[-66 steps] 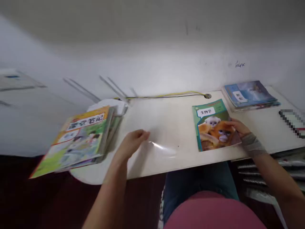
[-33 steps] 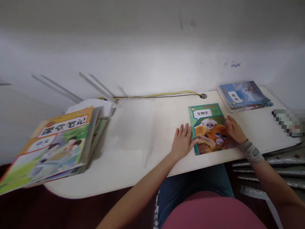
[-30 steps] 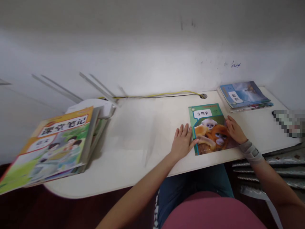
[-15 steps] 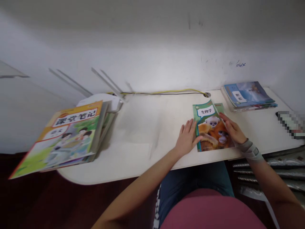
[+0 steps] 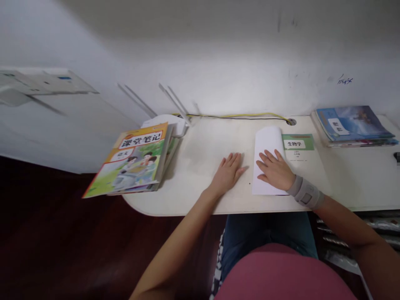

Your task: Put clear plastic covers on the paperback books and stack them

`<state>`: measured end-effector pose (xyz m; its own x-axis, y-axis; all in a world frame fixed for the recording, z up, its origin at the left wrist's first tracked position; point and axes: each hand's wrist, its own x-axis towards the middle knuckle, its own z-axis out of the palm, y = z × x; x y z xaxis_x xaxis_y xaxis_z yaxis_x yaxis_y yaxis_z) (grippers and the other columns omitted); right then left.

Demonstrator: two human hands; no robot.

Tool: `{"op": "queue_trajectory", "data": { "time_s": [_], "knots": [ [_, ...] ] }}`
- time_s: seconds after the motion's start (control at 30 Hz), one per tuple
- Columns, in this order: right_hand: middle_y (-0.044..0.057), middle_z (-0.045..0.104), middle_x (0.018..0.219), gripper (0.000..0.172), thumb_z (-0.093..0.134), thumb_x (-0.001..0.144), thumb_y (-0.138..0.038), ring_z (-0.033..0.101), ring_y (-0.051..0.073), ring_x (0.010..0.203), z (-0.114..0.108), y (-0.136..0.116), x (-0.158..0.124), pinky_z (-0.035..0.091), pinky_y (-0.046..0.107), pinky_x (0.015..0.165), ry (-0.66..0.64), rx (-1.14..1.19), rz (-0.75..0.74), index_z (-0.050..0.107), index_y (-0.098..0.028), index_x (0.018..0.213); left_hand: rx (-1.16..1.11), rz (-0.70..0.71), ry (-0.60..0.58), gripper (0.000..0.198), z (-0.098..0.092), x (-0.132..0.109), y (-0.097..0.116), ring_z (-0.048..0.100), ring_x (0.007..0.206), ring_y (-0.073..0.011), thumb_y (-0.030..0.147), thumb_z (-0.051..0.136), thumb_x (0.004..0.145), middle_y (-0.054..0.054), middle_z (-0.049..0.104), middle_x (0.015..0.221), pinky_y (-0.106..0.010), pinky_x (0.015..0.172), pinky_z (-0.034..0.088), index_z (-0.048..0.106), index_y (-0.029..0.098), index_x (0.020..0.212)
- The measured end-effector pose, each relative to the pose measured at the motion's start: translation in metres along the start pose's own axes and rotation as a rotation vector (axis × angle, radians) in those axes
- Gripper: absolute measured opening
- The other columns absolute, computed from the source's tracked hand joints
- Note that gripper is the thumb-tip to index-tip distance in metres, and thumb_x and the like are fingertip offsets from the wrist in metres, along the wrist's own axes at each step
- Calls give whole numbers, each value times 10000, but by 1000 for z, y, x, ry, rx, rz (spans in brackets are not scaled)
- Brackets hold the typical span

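A biology textbook (image 5: 301,156) lies opened on the white desk, with its green-banded title page facing up on the right. Its cover (image 5: 265,141) is folded over to the left and shows a plain white inner side. My right hand (image 5: 276,171), with a grey wrist band, rests spread on that white side. Flat on the desktop to the left of the book is my left hand (image 5: 227,175), fingers extended and holding nothing. The lower part of the cover is partly hidden under my right hand.
A stack of books topped by a yellow-green notebook (image 5: 137,162) overhangs the desk's left end. Behind it stands a white router (image 5: 168,123) with upright antennas. Blue-covered books (image 5: 353,125) are piled at the right. A yellow cable (image 5: 237,116) runs along the wall to a desk hole (image 5: 291,122).
The cover with the monkeys has been turned over to the left, exposing the title page. My right hand moved left onto it; my left hand came off the book. The view shifted left.
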<state>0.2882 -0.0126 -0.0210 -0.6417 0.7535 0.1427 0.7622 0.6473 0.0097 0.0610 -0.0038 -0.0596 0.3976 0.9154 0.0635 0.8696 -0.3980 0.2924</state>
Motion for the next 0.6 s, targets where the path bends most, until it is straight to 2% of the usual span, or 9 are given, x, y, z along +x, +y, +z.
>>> {"op": "queue_trajectory", "data": {
  "time_s": [0.1, 0.33, 0.6],
  "knots": [
    [190, 463, 1384, 442, 557, 862, -361, 349, 367, 1315, 5, -4, 3, 213, 602, 1068, 6, -25, 18, 557, -123, 1235, -104, -1, 42, 625, 2, -2, -5, 230, 1398, -269, 486, 148, 956, -144, 331, 1487, -478, 1108, 230, 216, 119, 1457],
    [209, 460, 1380, 477, 530, 876, -385, 337, 366, 1322, 13, -20, 14, 184, 601, 1077, 21, -27, 30, 533, -95, 1254, -142, -13, 43, 656, 1, -2, -3, 215, 1400, -291, 514, 163, 946, -161, 304, 1496, -505, 1107, 210, 177, 117, 1468],
    [216, 484, 1358, 473, 447, 914, -377, 389, 343, 1295, 21, -33, 21, 225, 571, 1071, 15, 6, 29, 517, -75, 1271, -32, 29, 38, 768, 2, -5, 3, 185, 1403, -330, 622, 225, 898, -161, 293, 1501, -510, 1114, 182, 199, 105, 1465]
  ]
}}
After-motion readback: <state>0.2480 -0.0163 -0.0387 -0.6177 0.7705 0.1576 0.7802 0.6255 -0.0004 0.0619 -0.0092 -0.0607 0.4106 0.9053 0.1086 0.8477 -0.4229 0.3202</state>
